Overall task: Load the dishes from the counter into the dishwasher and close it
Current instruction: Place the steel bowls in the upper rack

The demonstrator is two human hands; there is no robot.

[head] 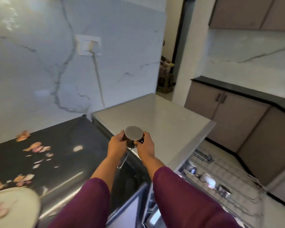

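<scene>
Both hands up at frame centre, holding one small steel cup (133,134) between them. The cup is upside down with its flat base facing the camera. Left hand (117,146) grips the cup's side from 9 o'clock, fingers curled round it. Right hand (145,145) grips from 3 o'clock, fingers also wrapped on. A thin metal loop handle (122,162) hangs at 7 o'clock under the cup; can't tell what it joins to. The cup is held in the air above the near edge of a grey top surface (163,116), not resting on it.

Pulled-out dishwasher rack (234,171) sits at 4 o'clock, with blurred steel vessels (223,191) in it. Dark counter (64,137) lies at 8 o'clock, with scattered peels (38,147) on it. A pale plate (15,204) is at the bottom-left corner. Wall socket (89,45) sits at 11 o'clock on the marble wall, cord (98,79) dropping from it.
</scene>
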